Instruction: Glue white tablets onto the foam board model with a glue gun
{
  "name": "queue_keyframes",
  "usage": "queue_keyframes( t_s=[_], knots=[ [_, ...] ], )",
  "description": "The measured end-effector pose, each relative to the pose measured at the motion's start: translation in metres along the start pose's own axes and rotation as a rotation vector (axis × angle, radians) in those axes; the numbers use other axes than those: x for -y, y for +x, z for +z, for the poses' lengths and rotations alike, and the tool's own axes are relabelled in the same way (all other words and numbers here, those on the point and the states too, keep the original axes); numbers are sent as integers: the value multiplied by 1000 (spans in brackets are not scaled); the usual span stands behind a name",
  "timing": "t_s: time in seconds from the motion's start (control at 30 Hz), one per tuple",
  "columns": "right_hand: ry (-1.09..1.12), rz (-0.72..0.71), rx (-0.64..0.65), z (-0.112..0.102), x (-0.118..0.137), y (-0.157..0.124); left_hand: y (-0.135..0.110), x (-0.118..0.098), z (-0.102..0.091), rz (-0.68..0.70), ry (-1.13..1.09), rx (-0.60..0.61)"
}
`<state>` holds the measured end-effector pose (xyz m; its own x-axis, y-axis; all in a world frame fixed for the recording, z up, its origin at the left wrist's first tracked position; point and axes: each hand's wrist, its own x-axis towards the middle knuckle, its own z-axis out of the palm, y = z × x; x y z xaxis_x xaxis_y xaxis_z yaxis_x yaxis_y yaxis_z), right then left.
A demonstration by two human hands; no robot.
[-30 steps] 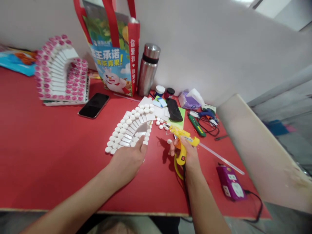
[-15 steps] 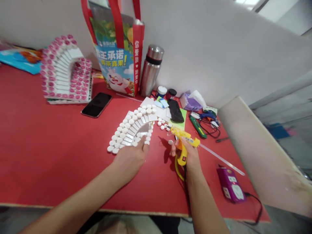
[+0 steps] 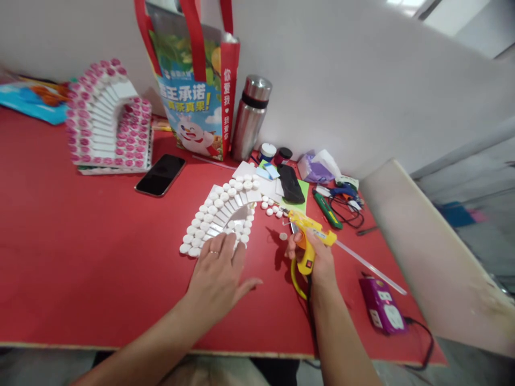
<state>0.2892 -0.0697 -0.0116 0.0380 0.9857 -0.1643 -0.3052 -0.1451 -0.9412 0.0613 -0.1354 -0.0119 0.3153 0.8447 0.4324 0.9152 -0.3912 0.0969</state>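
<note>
- Near the middle of the red table point(image 3: 100, 279), I see the white arched model point(image 3: 213, 217), its slats edged with rows of round white pieces.
- At its near edge I have the left hand point(image 3: 215, 279), palm down, fingers stretched out and slightly apart, thumb spread wide; it grips nothing that I can see, and I cannot tell whether the fingertips touch the model.
- To the right of the model, I have the right hand point(image 3: 322, 262) curled closed around the handle of the yellow glue gun point(image 3: 301, 219), a clear glue stick point(image 3: 370, 266) jutting from its back.
- By the nozzle I make out loose white discs point(image 3: 269, 212).
- Farther out, I see a phone point(image 3: 160, 175), a pink-studded arch point(image 3: 131, 139) and a steel flask point(image 3: 250, 118).
</note>
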Motion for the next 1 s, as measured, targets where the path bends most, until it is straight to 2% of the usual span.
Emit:
queue_keyframes(
  t_s=[0.1, 0.2, 0.43, 0.67, 1.0],
  knots=[
    [8, 8, -16, 0, -1, 0, 2, 3, 5, -80, 42, 30],
    [4, -4, -8, 0, -4, 0, 2, 7, 9, -89, 37, 31],
    [13, -36, -5, -3, -5, -2, 4, 9, 10, -56, -8, 99],
    [26, -48, 12, -5, 1, -4, 3, 25, 8, 7, 44, 146],
    [43, -49, -10, -7, 2, -4, -4, 45, 6, 90, 56, 98]
  ],
)
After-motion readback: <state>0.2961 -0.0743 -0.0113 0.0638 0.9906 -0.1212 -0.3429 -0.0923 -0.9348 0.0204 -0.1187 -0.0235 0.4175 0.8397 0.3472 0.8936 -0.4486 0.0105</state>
